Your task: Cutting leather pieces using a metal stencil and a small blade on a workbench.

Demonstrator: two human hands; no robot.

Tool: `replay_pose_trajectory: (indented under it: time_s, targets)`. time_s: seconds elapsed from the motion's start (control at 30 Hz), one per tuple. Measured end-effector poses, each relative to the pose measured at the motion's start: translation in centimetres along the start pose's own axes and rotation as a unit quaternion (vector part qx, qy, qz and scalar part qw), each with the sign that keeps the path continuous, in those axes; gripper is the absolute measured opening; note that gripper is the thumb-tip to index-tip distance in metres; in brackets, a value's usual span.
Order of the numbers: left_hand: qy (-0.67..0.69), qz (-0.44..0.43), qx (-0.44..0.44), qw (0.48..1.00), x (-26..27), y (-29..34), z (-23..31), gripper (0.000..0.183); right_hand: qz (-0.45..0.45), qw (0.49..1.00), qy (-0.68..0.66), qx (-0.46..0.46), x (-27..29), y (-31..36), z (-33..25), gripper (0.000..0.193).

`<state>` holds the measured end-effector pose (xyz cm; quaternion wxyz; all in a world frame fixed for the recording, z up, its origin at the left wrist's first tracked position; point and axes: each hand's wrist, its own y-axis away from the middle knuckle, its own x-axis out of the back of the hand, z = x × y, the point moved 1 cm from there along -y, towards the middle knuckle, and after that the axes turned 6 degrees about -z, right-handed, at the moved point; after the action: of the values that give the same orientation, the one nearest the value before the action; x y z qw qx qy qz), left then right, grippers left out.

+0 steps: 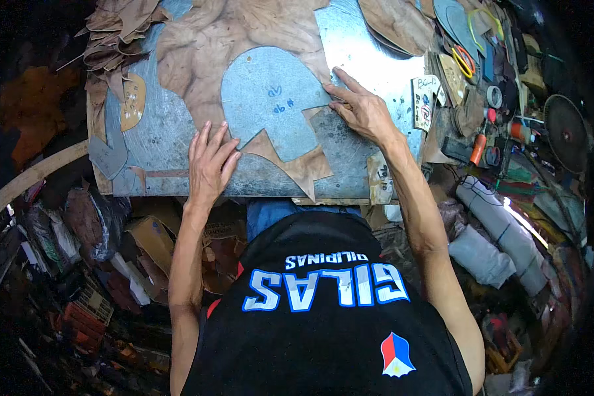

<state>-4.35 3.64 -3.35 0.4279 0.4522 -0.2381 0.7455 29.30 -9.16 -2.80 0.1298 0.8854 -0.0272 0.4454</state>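
A grey-blue rounded pattern template (261, 86) with hand-drawn marks and a notched lower end lies on a brown leather hide (195, 56). The hide spreads over a metal-topped table (211, 178). My left hand (211, 155) rests flat at the template's lower left edge, fingers stretched out. At the template's right side, my right hand (362, 109) has its fingers apart, touching the edge of the hide, with nothing visibly gripped. A jagged leather piece (303, 165) shows below the template, between the two hands.
Leather scraps (119, 36) are heaped at the far left, near a tan template (132, 99). On the right lie orange-handled scissors (465, 61), a marked card (424, 109), an orange tube (478, 150) and a tape roll (494, 96). A round fan (566, 125) stands beyond them.
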Motion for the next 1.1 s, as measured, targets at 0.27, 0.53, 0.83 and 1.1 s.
replay_pose_trajectory:
  time_s: [0.27, 0.53, 0.83, 1.1]
  targets:
    - [0.005, 0.009, 0.003, 1.0, -0.3, 0.1, 0.1, 0.026, -0.014, 1.0, 0.007, 0.002, 0.3, -0.3, 0.4, 0.032]
    - [0.005, 0.028, 0.001, 1.0, -0.7, 0.2, -0.1, 0.027, 0.012, 0.999, 0.025, 0.023, 0.0, -0.4, 0.6, 0.03]
    - [0.01, 0.032, 0.004, 0.999, -0.8, 0.3, -0.1, 0.026, 0.016, 0.999, 0.019, 0.021, -0.1, -0.1, 0.6, 0.031]
    - [0.0, 0.036, 0.005, 0.999, -0.8, 0.2, -0.2, 0.024, -0.007, 1.0, 0.019, 0.002, 0.3, -0.4, 0.4, 0.03]
